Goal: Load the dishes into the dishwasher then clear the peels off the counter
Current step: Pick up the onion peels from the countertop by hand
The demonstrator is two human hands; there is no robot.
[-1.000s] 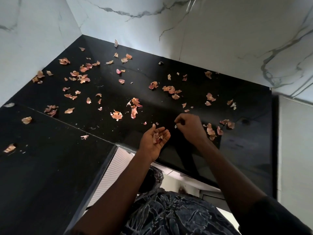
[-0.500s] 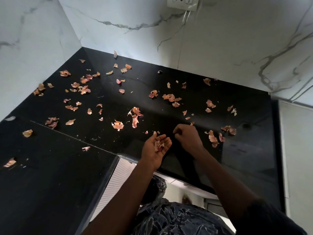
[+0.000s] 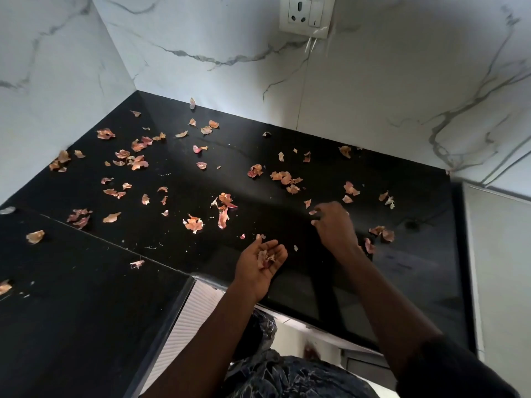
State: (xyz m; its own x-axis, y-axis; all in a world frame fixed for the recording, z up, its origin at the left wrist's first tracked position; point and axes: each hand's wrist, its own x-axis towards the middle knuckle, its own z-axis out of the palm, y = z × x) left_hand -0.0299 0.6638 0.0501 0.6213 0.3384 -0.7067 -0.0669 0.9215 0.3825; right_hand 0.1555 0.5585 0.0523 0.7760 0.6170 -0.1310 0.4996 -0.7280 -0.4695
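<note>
Your right fingers (image 3: 316, 223) are bent down onto the desk (image 3: 290, 285) with their tips at a small peel (image 3: 312, 212); whether they have it pinched cannot be told. The right hand (image 3: 334, 226) hides the spot beneath it. Your left hand (image 3: 258, 268) lies palm up just beside it, fingers loosely cupped and released, carrying a little heap of gathered peels (image 3: 265, 258). Expect these scraps to be papery, feather-light and brittle: pinch each by a lifted edge or curl, gently, or it may crumble, and flat ones may cling to the glossy stone. Keep the cupped palm level so nothing slides off. The loose peels (image 3: 193, 224) lie scattered over most of the desk, thickest toward the far left corner, a few by your right wrist (image 3: 369, 245). Nothing stands in the way; only the marble wall (image 3: 201, 38) and a socket (image 3: 306, 15) behind
</note>
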